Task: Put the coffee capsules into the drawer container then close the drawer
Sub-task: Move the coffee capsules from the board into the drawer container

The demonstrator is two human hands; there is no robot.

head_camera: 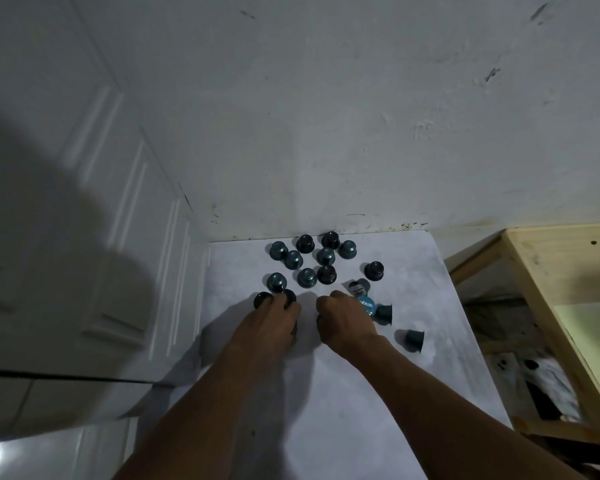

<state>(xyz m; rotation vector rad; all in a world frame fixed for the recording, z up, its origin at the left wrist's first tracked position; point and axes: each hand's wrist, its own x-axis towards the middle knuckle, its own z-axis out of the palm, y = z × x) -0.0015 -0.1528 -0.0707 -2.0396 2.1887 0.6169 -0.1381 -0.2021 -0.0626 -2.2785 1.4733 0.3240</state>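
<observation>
Two hands picked up coffee capsules from the tabletop (326, 393).

The left hand (274, 317) and right hand (343, 320) had fingers curled over dark capsules (312, 261) (no drawer showed); next, carrying them there.

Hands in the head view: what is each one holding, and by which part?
Left hand covers two dark capsules, fingers on their tops. Right hand is curled over another capsule; grip point hidden. Whether any is lifted cannot be told.
</observation>
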